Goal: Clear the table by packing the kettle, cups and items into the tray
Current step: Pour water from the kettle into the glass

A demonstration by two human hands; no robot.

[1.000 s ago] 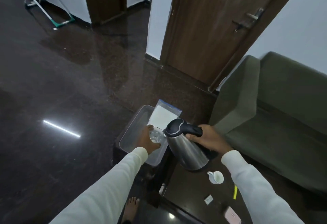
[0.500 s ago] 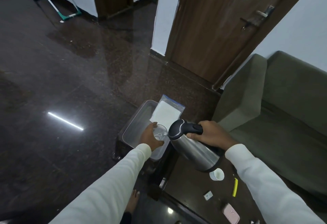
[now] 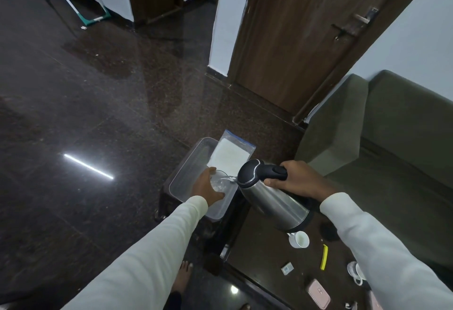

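Observation:
My right hand (image 3: 297, 183) grips the black handle of a steel kettle (image 3: 272, 199), which is tilted with its spout toward a clear glass (image 3: 219, 182). Water runs from the spout into the glass. My left hand (image 3: 205, 188) holds that glass over the clear plastic tray (image 3: 188, 170), which sits on a small dark stand. A zip bag with a white sheet (image 3: 231, 154) rests on the tray's far end. On the dark table lie a white cup (image 3: 299, 239), a yellow stick (image 3: 324, 257), a small sachet (image 3: 287, 268), a pink case (image 3: 318, 293) and a second white cup (image 3: 355, 273).
A green sofa (image 3: 392, 143) stands to the right of the table. A brown door (image 3: 294, 40) and white wall lie behind. The glossy dark floor (image 3: 85, 113) spreads to the left. My bare foot (image 3: 182, 276) shows below the stand.
The kettle has tipped further toward the glass and water now pours from its spout. My left hand has kept the glass over the tray.

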